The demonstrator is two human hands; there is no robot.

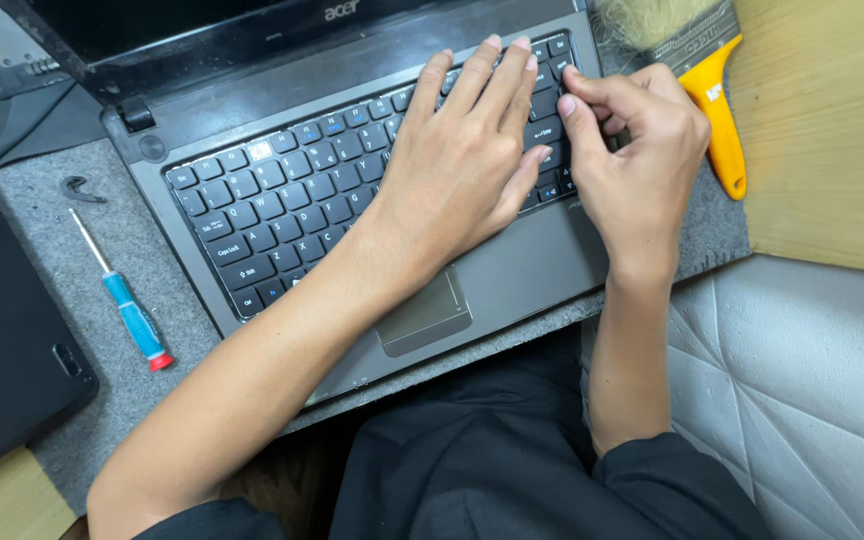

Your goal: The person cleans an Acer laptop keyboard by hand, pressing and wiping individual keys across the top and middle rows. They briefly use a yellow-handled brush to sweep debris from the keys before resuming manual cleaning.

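- Dark clothing fills the bottom of the view, nearest the lens, both forearms reaching up out of it.
- Big grey laptop (512,270) next, sitting skewed on the grey felt surface (82,300), lid open, keyboard turned toward the person.
- Another dark slab of a device (2,340) lies flat at the left edge, well apart from the hands.
- Left hand (462,160) is spread flat over the right half of the keyboard, fingers fanned, looking like it pins the keys down.
- Right hand (637,150) is just beside it, thumb and forefinger pinched at a key (552,130) on the keyboard's right edge (whether the cap is gripped or only touched, I cannot tell).
- Yellow-handled brush (712,90) lies behind that hand, touching the wooden board.
- Blue screwdriver (132,310) rests left of the laptop, handle toward us.
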